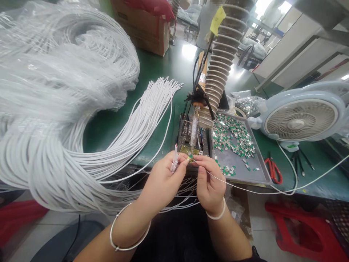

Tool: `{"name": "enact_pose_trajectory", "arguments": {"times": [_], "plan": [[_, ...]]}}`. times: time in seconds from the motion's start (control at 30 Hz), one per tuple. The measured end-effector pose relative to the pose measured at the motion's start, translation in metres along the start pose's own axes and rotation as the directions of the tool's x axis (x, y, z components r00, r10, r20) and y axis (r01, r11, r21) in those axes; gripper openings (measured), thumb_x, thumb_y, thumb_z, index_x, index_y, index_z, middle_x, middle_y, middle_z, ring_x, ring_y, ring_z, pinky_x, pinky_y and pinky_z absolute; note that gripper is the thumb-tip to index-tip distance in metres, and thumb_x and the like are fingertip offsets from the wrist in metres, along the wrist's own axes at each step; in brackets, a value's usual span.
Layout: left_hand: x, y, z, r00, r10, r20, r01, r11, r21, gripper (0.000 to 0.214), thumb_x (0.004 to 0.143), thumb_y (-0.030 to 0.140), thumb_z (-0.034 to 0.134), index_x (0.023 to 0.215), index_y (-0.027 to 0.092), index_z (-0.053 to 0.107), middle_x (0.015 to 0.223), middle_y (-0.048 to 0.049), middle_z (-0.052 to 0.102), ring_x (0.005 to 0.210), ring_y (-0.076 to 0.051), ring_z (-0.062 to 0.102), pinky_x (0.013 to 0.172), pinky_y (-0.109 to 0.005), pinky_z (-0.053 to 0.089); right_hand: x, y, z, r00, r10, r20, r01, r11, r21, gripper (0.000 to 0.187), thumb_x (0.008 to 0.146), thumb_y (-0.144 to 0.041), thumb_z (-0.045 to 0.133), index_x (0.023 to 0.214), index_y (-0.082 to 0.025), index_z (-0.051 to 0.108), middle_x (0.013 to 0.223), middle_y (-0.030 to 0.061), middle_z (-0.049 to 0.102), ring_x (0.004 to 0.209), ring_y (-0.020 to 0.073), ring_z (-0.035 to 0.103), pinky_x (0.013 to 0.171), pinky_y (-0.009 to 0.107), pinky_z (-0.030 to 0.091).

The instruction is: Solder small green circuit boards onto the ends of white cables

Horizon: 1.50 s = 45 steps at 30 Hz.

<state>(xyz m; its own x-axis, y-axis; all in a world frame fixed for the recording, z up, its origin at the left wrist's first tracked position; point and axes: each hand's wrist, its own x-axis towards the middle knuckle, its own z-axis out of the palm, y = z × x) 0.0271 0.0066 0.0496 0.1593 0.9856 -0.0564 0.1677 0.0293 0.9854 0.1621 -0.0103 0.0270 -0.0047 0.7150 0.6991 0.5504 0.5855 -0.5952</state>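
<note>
My left hand [163, 178] is closed, its thumb and forefinger pinching a small green circuit board [190, 156]. Several short white cable ends [175, 163], one tipped with red, stick up from the same hand. My right hand [209, 178] is pinched around a thin pale wire [231, 185] that looks like solder wire and trails off to the right. Both sets of fingertips nearly meet at the board. Just above them, the soldering iron [195, 127] hangs tip down from a stand. Whether its tip touches the board I cannot tell.
A large bundle of white cables [147, 120], partly in clear plastic, covers the left side. Right of the iron lies a metal tray [234, 174] of small green boards. A ribbed hose [220, 62], a fan [300, 116] and red-handled scissors [273, 171] are nearby.
</note>
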Motion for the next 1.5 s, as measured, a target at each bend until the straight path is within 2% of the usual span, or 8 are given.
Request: {"name": "enact_pose_trajectory", "arguments": {"times": [0.17, 0.37, 0.7, 1.0, 1.5], "plan": [[-0.0011, 0.0003, -0.0033, 0.999, -0.035, 0.028, 0.032, 0.994, 0.105, 0.025, 0.086, 0.038, 0.046, 0.082, 0.018, 0.061, 0.073, -0.0014, 0.063, 0.070, -0.018, 0.057, 0.066, -0.029, 0.042, -0.0022, 0.0025, -0.0022, 1.000, -0.005, -0.012, 0.005, 1.000, -0.026, 0.023, 0.084, -0.006, 0.045, 0.097, -0.019, 0.058, 0.096, 0.0090, 0.065, 0.094, 0.0195, 0.063, 0.080, 0.040, 0.054], [0.0011, 0.0040, -0.0012, 0.997, -0.070, -0.018, 0.071, 0.997, 0.016, 0.021, 0.081, 0.037, 0.053, 0.075, 0.019, 0.062, 0.063, 0.0018, 0.059, 0.057, -0.014, 0.052, 0.058, -0.026, 0.041, -0.0025, 0.0020, -0.0021, 1.000, -0.001, 0.001, 0.001, 1.000, -0.024, 0.021, 0.084, -0.006, 0.046, 0.096, -0.019, 0.058, 0.091, 0.0078, 0.066, 0.089, 0.0191, 0.064, 0.075, 0.037, 0.055], [0.0076, -0.0019, 0.0045, 0.998, -0.023, -0.055, 0.017, 0.994, -0.106, 0.013, 0.081, 0.031, 0.056, 0.075, 0.020, 0.058, 0.078, 0.0002, 0.064, 0.074, -0.015, 0.058, 0.068, -0.026, 0.044, 0.0022, 0.0007, 0.0011, 0.998, -0.041, -0.038, 0.040, 0.999, -0.031, 0.024, 0.083, -0.005, 0.049, 0.098, -0.020, 0.059, 0.091, 0.0067, 0.065, 0.089, 0.0178, 0.063, 0.074, 0.035, 0.055], [0.0084, 0.0006, 0.0044, 0.999, -0.016, -0.050, 0.003, 0.970, -0.244, 0.013, 0.080, 0.029, 0.058, 0.071, 0.020, 0.056, 0.079, 0.0011, 0.062, 0.072, -0.013, 0.057, 0.069, -0.025, 0.044, 0.0057, -0.0003, 0.0018, 0.998, -0.047, -0.051, 0.044, 0.998, -0.051, 0.023, 0.084, -0.007, 0.049, 0.099, -0.022, 0.060, 0.090, 0.0061, 0.065, 0.086, 0.0184, 0.063, 0.072, 0.036, 0.055], [0.0054, 0.0040, 0.0031, 1.000, -0.009, -0.024, 0.002, 0.966, -0.260, 0.013, 0.081, 0.028, 0.057, 0.071, 0.021, 0.054, 0.080, 0.0019, 0.058, 0.075, -0.013, 0.054, 0.069, -0.025, 0.041, 0.0050, -0.0035, 0.0000, 0.998, -0.052, -0.039, 0.051, 0.998, -0.030, 0.025, 0.083, -0.006, 0.050, 0.100, -0.021, 0.060, 0.092, 0.0061, 0.063, 0.089, 0.0175, 0.062, 0.074, 0.035, 0.054]]}}
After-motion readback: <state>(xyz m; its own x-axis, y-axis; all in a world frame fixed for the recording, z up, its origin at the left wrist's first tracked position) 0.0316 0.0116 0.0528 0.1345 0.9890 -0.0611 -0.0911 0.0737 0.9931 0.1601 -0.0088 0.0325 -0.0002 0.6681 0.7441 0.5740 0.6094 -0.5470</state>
